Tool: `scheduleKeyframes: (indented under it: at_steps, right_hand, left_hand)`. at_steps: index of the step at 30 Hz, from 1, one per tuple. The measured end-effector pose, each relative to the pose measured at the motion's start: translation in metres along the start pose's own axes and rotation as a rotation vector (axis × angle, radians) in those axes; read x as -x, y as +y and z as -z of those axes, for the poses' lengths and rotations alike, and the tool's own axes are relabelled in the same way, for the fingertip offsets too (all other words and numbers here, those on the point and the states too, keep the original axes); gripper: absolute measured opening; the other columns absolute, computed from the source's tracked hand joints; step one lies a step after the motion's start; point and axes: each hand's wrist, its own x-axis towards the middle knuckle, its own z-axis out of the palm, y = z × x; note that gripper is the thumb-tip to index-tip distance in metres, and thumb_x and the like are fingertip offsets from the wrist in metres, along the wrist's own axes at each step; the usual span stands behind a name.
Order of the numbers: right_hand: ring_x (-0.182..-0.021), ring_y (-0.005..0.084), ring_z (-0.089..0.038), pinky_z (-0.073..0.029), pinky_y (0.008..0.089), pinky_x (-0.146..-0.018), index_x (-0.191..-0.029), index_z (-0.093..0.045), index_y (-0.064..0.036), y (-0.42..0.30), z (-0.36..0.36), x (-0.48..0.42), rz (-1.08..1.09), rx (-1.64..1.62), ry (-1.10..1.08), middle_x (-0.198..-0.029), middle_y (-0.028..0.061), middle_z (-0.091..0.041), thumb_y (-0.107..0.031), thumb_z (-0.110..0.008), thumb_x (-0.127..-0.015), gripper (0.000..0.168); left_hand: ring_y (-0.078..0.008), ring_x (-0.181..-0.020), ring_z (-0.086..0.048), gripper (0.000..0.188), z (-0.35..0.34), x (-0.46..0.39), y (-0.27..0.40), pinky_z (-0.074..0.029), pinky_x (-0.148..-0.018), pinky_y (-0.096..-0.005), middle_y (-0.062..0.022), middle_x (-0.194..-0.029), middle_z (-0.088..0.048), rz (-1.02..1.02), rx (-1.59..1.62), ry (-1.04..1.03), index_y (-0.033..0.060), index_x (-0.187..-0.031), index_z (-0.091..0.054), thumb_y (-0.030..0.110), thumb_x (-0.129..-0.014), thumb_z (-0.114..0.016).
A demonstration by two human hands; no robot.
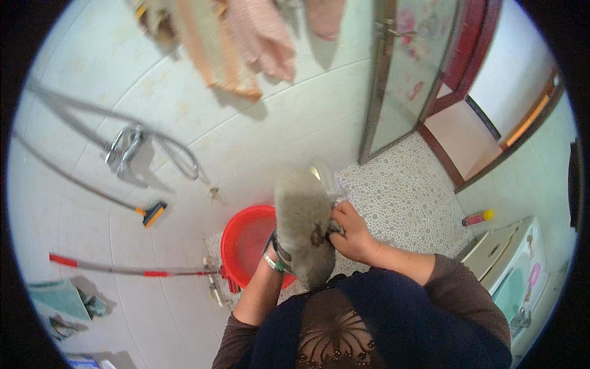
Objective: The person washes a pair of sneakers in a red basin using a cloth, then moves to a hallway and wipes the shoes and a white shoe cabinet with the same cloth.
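A long grey item [304, 217], shaped like a shoe with its sole up, is held in front of my body. It has a dark brown patch near its right edge. My left hand [272, 252], with a metal bracelet and a dark band at the wrist, supports it from the left; the fingers are hidden behind it. On the other side, my right hand [352, 233] has its fingers curled at the item's edge around a small dark part, which I cannot make out. Behind and left of the item, a red plastic basin [230, 230] holding cloudy water stands on the floor.
A chrome shower mixer [126, 152] with its hose is on the tiled wall. Left are a squeegee [154, 214] and a red-grey pole [138, 272]. Towels [221, 55] hang above. A glass door [401, 83] stands ajar; a vanity basin [511, 286] is right.
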Motion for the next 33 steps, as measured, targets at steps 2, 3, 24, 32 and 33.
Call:
scheduleKeyframes:
  at_steps: [2, 3, 24, 32, 33]
  right_hand:
    - [-0.087, 0.0301, -0.047, -0.042, 0.0352, -0.076, -0.096, -0.054, 0.001, 0.026, 0.036, 0.022, -0.056, -0.055, 0.028, -0.091, 0.0152, -0.044, 0.001, -0.052, -0.065, 0.031]
    - [-0.087, 0.0300, -0.047, -0.042, 0.0351, -0.076, -0.096, -0.054, 0.001, 0.040, 0.055, 0.028, -0.083, -0.084, 0.041, -0.091, 0.0151, -0.044, 0.001, -0.052, -0.065, 0.031]
    - [-0.079, 0.0257, -0.049, -0.041, 0.0338, -0.067, -0.087, -0.061, -0.004, 0.265, 0.380, -0.017, -0.201, 0.058, 0.482, -0.084, 0.0107, -0.047, 0.003, -0.052, -0.064, 0.026]
    - [-0.089, 0.0182, -0.052, -0.045, 0.0302, -0.074, -0.101, -0.056, -0.005, 0.336, 0.503, -0.013, -0.548, -0.672, 0.919, -0.097, 0.0078, -0.053, -0.001, -0.044, -0.069, 0.034]
    - [-0.092, 0.0191, -0.052, -0.046, 0.0310, -0.075, -0.101, -0.055, -0.005, 0.351, 0.532, -0.021, -0.513, -0.821, 1.069, -0.100, 0.0093, -0.054, -0.004, -0.044, -0.070, 0.033]
  left_hand:
    - [-0.0152, -0.107, -0.049, 0.044, -0.032, -0.040, -0.017, -0.044, -0.089, -0.0308, -0.0046, -0.120, -0.050, 0.095, -0.150, -0.066, 0.0079, -0.129, -0.041, 0.023, -0.089, -0.055]
    - [-0.0152, -0.107, -0.049, 0.044, -0.045, -0.061, -0.028, -0.044, -0.088, -0.0307, -0.0046, -0.120, -0.050, 0.141, -0.224, -0.100, 0.0079, -0.129, -0.041, 0.023, -0.089, -0.055]
    - [-0.0189, -0.110, -0.047, 0.043, -0.173, -0.456, -0.242, -0.038, -0.097, -0.0343, -0.0058, -0.123, -0.048, 0.533, 0.114, -0.125, 0.0095, -0.129, -0.039, 0.034, -0.094, -0.043]
    - [-0.0193, -0.111, -0.047, 0.044, -0.222, -0.609, -0.285, -0.038, -0.097, -0.0345, -0.0059, -0.124, -0.048, 0.607, 0.123, -0.302, 0.0097, -0.129, -0.039, 0.034, -0.093, -0.044]
    - [-0.0194, -0.111, -0.047, 0.044, -0.224, -0.623, -0.288, -0.038, -0.097, -0.0346, -0.0059, -0.124, -0.048, 0.615, 0.119, -0.315, 0.0098, -0.129, -0.039, 0.034, -0.093, -0.044]
